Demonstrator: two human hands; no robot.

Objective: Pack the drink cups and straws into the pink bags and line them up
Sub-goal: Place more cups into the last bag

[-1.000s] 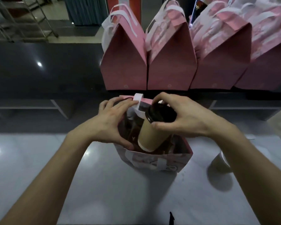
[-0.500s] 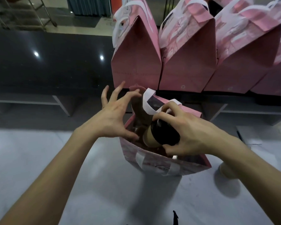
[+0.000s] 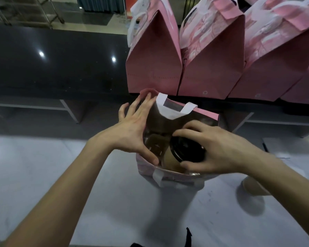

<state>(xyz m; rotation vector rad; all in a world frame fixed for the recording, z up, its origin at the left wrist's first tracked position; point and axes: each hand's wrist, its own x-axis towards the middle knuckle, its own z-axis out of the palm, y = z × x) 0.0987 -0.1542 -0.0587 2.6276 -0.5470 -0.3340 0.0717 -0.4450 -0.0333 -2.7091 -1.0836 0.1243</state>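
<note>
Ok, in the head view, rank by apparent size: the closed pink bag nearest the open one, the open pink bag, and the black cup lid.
1. closed pink bag
2. open pink bag, partly hidden by hands and nearer the camera, so these two are unsure
3. black cup lid, clearly smallest

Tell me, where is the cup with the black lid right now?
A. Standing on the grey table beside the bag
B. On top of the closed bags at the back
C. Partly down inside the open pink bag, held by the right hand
C: the right hand grips the black-lidded cup inside the mouth of the open pink bag, which the left hand spreads open.
</note>
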